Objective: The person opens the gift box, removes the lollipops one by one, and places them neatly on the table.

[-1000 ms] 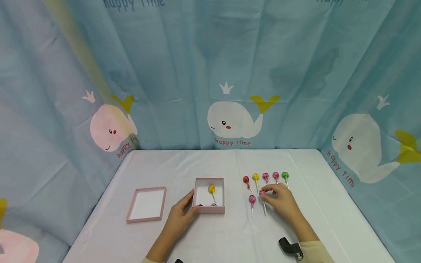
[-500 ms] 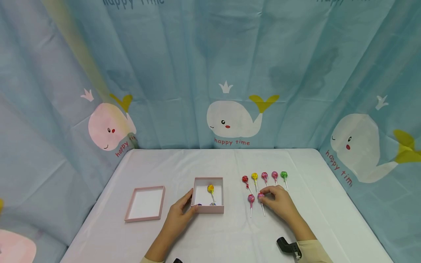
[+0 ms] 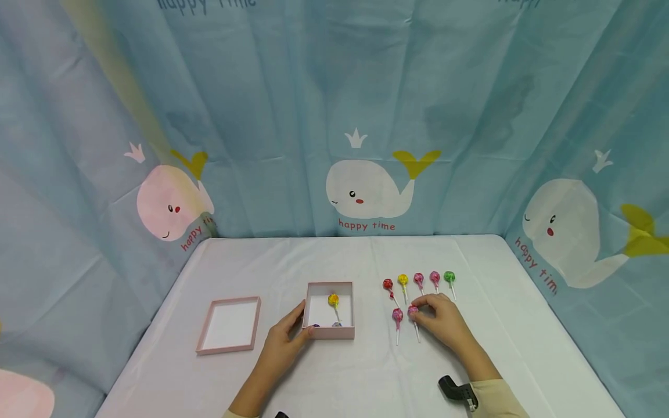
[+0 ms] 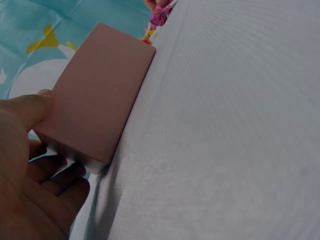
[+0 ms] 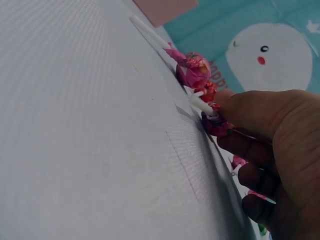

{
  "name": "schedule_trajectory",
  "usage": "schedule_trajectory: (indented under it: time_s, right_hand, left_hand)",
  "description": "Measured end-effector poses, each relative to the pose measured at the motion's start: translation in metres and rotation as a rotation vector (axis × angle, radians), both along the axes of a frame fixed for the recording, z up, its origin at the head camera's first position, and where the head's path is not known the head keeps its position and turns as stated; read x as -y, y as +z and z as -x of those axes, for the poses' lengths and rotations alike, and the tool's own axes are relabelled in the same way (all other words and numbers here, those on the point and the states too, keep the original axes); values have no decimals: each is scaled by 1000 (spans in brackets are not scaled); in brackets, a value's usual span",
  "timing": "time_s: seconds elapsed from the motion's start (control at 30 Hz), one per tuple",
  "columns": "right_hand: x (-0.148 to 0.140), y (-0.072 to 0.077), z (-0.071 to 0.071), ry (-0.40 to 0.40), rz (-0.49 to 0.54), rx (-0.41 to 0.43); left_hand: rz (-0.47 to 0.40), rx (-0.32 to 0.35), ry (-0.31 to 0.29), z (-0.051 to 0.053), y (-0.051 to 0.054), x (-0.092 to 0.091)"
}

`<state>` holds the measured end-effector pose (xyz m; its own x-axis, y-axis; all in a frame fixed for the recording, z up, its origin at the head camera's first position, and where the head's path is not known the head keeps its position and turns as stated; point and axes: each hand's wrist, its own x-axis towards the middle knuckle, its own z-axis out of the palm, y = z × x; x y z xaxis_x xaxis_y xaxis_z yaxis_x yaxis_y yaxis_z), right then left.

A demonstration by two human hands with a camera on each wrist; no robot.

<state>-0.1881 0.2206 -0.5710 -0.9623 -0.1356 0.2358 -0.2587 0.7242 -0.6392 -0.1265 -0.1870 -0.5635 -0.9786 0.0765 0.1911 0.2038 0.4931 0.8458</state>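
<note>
On the desk (image 3: 366,383), the left hand (image 3: 282,342) is gripping a box (image 3: 334,333), the right hand (image 3: 443,319) is pinching a pink lollipop (image 5: 216,126).
Counting from the box, a lid (image 3: 230,325) is lying at nine o'clock; the lollipop is showing at three; a row of five lollipops (image 3: 418,278) is lying between two and three; whale-printed cloth (image 3: 292,116) is hanging at twelve.

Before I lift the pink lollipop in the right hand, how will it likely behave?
The pink lollipop in the right hand will probably feel head-heavy, its round head being much wider than its stick. The straight stick looks fairly stiff. Pushed, it may roll in a curve, with only one wide end.
</note>
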Motion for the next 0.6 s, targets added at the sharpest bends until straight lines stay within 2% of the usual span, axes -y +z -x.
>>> schedule_trajectory:
  time_s: [0.17,0.37,0.6]
  right_hand:
    - [-1,0,1,-10,8,-15]
    - [1,2,1,-5,32,-41]
    - [1,7,-1,23,38,-63]
  left_hand:
    - [3,-14,3,0,0,0]
    - [-20,1,-3,-1,1,1]
    - [-27,-42,-12,1,-3,0]
